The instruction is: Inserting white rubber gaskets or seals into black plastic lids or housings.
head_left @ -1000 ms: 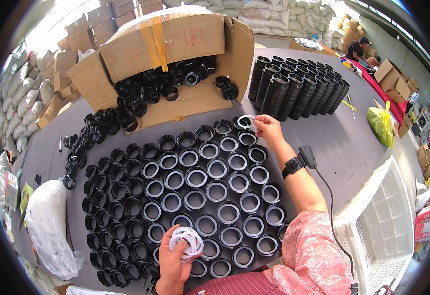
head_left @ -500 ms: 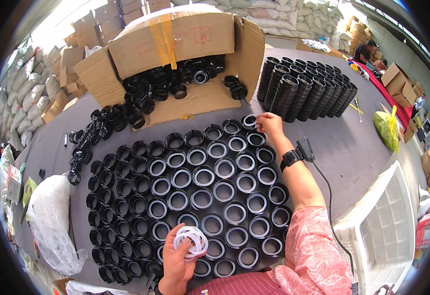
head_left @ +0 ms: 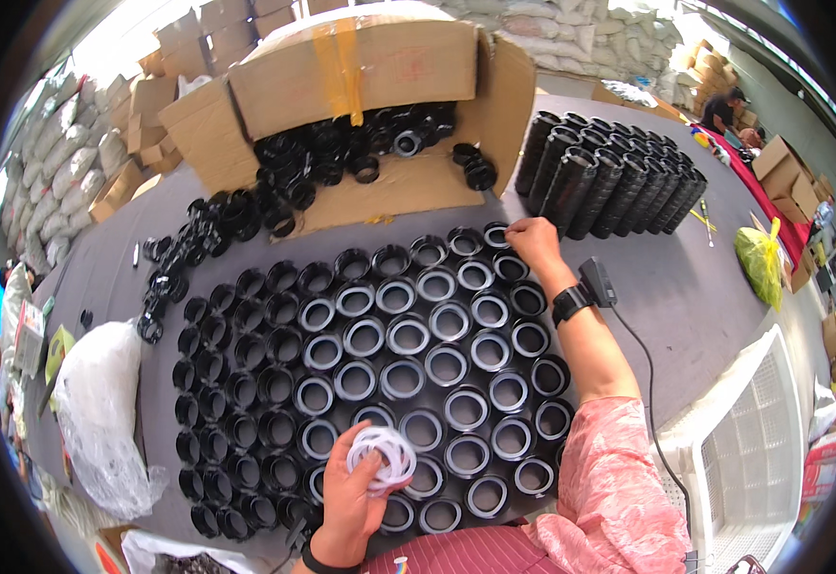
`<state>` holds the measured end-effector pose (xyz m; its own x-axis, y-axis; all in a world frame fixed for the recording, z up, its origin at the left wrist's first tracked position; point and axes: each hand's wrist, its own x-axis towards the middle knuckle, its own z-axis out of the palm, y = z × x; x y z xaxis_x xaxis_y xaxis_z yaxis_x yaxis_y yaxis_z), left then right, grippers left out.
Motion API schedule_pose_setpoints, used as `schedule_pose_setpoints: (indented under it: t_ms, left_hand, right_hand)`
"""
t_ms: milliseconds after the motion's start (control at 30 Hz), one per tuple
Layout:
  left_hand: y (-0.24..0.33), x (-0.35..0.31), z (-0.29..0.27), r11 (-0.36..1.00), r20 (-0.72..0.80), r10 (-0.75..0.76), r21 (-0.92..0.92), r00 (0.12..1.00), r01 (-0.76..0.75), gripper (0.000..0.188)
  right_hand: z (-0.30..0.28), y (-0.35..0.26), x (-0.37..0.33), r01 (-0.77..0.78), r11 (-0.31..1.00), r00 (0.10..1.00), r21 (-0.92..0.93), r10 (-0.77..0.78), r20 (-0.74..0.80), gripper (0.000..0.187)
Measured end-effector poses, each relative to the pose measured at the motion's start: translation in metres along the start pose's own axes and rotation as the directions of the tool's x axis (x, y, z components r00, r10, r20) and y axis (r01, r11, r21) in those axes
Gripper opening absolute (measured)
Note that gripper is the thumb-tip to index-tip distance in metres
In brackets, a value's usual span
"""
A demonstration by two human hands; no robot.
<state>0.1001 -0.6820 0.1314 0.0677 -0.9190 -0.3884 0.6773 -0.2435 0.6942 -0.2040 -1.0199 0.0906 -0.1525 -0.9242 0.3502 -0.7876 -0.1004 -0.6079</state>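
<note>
My left hand (head_left: 349,497) is closed around a small stack of thin white plastic rings (head_left: 382,459), held above the near rows of parts. At the far right corner of the array, my right hand (head_left: 535,247) pinches the right edge of a white ring (head_left: 495,234) lying on a black collar. Its fingertips are partly hidden. Short round black collars (head_left: 407,335) stand in close rows on the grey table. Many in the middle and right rows carry a pale ring on top; those at the left (head_left: 242,390) are plain black.
An opened cardboard box (head_left: 370,72) spills loose black collars (head_left: 236,212) behind the array. Tall black stacks (head_left: 619,182) stand at the far right. A cabled black device (head_left: 598,282) lies beside my right wrist. A white plastic crate (head_left: 734,450) and a clear bag (head_left: 102,421) flank the table.
The view has shifted slightly, so most things sit farther right. My right fingers have curled in more at the same far corner collar. My left hand still holds the white rings.
</note>
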Motion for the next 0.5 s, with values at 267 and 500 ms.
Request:
schedule_pose_setpoints:
  t_ms: [267, 500]
  left_hand:
    - [0.002, 0.024, 0.012, 0.999, 0.076, 0.019, 0.030, 0.997, -0.021, 0.041]
    - [0.005, 0.023, 0.010, 0.999, 0.082, 0.046, -0.025, 0.996, -0.044, 0.037]
  right_hand:
    - [-0.039, -0.139, -0.154, -0.177, 0.763, 0.682, 0.622, -0.361, 0.637, 0.020]
    - [-0.040, -0.158, -0.199, -0.426, 0.710, 0.523, 0.560, -0.312, 0.793, 0.014]
